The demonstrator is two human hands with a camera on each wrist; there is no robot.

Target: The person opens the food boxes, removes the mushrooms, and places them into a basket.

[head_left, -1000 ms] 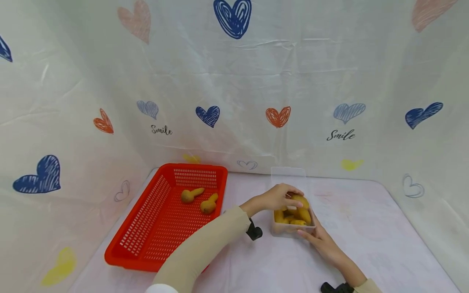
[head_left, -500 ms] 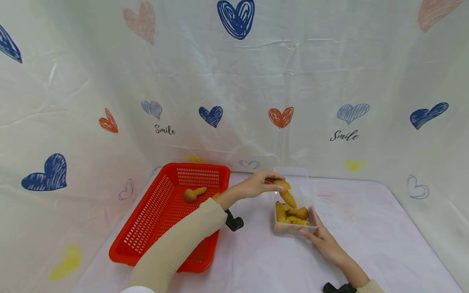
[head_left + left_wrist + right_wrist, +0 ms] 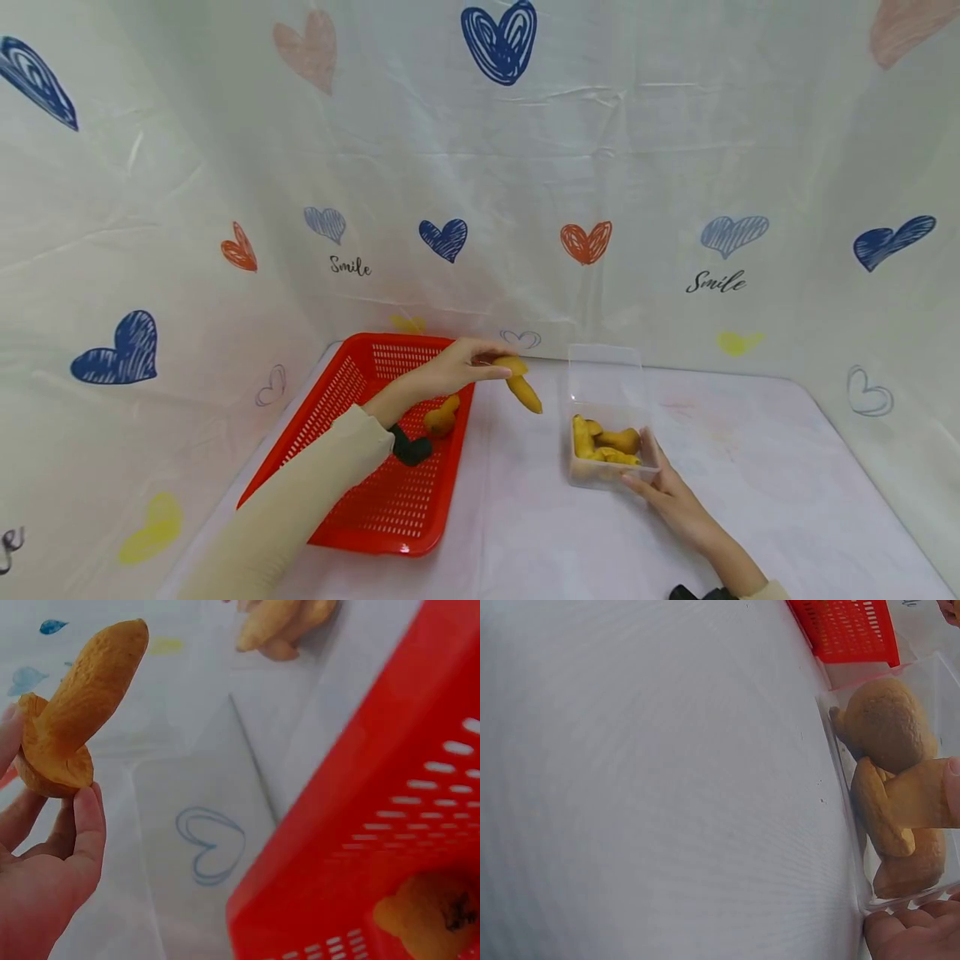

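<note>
left hand (image 3: 459, 365) pinches mushroom (image 3: 94, 686) near red basket (image 3: 441, 510) | right hand (image 3: 678, 504) grips clear box (image 3: 594, 477)

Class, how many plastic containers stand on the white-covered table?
2: the red slotted rectangular basket at left; the clear open box at right, gripped by the right hand.

One red basket (image 3: 386, 512), one clear plastic box (image 3: 600, 477) and one table (image 3: 540, 533) are in view, with two hands, the left hand (image 3: 461, 365) and the right hand (image 3: 670, 497). One mushroom (image 3: 523, 389) is held, one basket mushroom (image 3: 439, 421) shows, and at least three box mushrooms (image 3: 619, 440) overlap, their exact number unclear. The curtain (image 3: 645, 167) bears two whole "Smile" words (image 3: 716, 282).
</note>
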